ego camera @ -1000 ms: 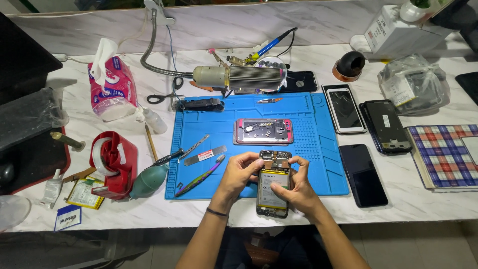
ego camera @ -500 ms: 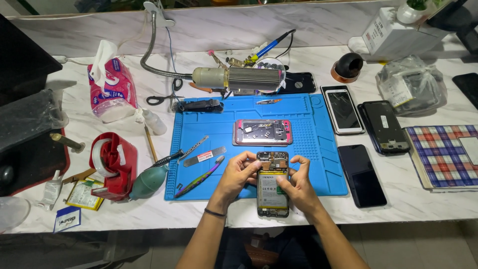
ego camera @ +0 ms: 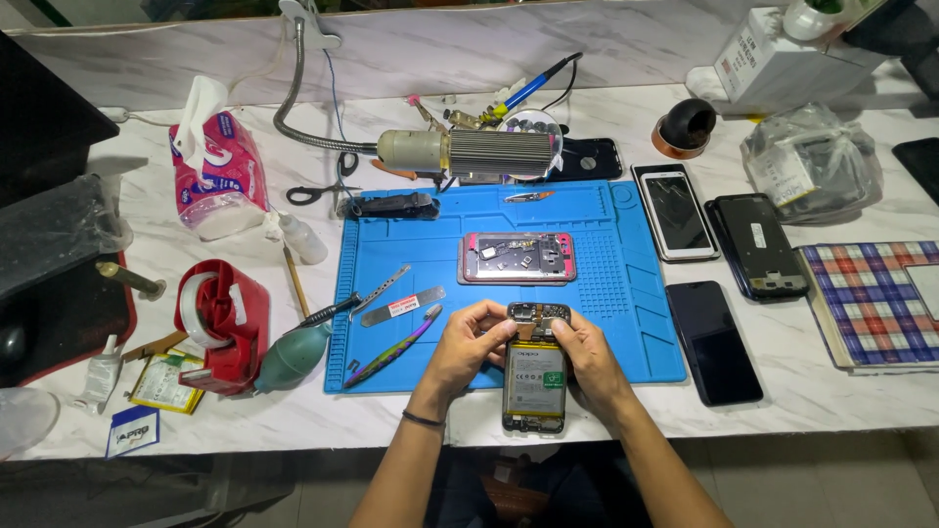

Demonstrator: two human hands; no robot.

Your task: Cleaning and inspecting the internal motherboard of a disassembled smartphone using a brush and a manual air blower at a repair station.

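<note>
Hands meet over the opened phone (ego camera: 534, 376) lying at the blue mat's (ego camera: 626, 323) front edge: left hand (ego camera: 468, 344) and right hand (ego camera: 588, 360) each grip its upper sides. Light, stiff, probably fragile inside, it seems safest held by the frame edges.

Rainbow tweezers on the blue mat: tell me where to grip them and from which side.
Grip the rainbow tweezers at mid-shaft, pinching across their narrow width from above. They lie flat and diagonal on the blue mat, just beside the left hand, with bare mat on both sides.
</note>
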